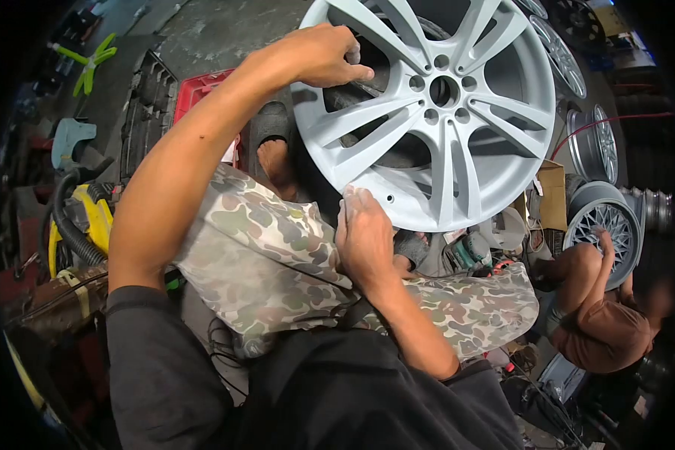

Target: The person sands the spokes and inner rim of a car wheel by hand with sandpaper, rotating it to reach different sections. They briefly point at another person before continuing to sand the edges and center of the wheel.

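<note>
A pale grey alloy wheel rim with paired spokes and a round centre hole is tilted up in front of my knees. My left hand is over its upper left part, fingers curled down and thumb pointing right. Whatever lies under those fingers is hidden. At the lower left edge of the wheel, my right hand has its fingers pressed together against the outer lip, beside the small valve hole. White dust coats the fingertips of both hands. Camouflage trousers cover my legs below the wheel.
To the right a person sits with a hand on a mesh-spoked wheel. More wheels stand behind. A green power tool lies under the wheel's lower edge. Left are a red crate, a black hose and a yellow-green fan-shaped part.
</note>
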`<state>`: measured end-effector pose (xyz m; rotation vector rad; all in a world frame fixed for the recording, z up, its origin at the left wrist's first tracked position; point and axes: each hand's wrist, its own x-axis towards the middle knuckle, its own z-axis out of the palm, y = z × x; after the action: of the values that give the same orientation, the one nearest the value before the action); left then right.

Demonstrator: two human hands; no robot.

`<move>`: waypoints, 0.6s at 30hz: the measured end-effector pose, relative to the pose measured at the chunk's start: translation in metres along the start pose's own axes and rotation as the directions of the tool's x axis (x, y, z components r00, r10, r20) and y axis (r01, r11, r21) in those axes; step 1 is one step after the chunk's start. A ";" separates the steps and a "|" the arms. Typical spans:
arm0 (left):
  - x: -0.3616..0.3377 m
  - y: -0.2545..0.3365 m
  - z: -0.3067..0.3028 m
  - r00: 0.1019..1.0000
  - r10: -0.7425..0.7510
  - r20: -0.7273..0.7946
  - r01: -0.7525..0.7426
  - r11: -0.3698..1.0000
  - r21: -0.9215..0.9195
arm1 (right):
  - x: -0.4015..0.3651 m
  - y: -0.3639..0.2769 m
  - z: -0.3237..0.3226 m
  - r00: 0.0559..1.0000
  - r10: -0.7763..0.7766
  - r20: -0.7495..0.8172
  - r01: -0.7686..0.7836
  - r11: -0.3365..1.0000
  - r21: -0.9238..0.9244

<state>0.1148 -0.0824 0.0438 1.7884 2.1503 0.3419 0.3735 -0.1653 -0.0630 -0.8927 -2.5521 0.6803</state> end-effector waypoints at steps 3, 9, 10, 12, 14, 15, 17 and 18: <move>0.002 -0.007 -0.001 0.998 0.015 0.066 -0.014 1.000 -0.013 | 0.008 0.001 -0.003 0.999 0.040 -0.008 -0.040 0.999 0.034; 0.001 -0.009 0.002 0.997 0.024 0.071 -0.024 1.000 0.001 | 0.012 0.014 -0.026 0.992 0.055 0.110 -0.075 0.980 0.186; 0.001 -0.012 0.004 0.998 0.039 0.057 -0.040 0.999 0.008 | 0.014 0.021 -0.024 0.992 0.056 0.114 -0.077 0.980 0.184; 0.002 -0.014 0.008 0.996 0.053 0.073 -0.053 0.999 0.007 | 0.022 0.040 -0.012 0.998 0.009 0.067 -0.019 0.989 0.148; 0.006 -0.011 0.003 0.995 0.073 0.075 -0.074 0.997 0.017 | 0.027 0.055 -0.008 0.999 0.016 0.047 -0.021 0.993 0.115; 0.004 -0.008 0.002 0.993 0.041 0.112 -0.043 0.999 0.013 | 0.028 0.060 -0.005 0.999 0.023 0.041 -0.027 0.996 0.084; 0.004 -0.007 0.000 0.989 0.011 0.145 -0.012 1.000 0.005 | 0.030 0.067 -0.003 0.998 0.067 0.008 -0.068 0.994 0.084; 0.006 -0.010 0.000 0.989 0.040 0.144 -0.041 0.999 0.006 | 0.031 0.065 -0.003 0.996 0.087 0.032 -0.091 0.987 0.133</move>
<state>0.1045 -0.0786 0.0394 1.8053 2.0219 0.2060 0.3834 -0.0992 -0.0905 -0.9623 -2.4667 0.8848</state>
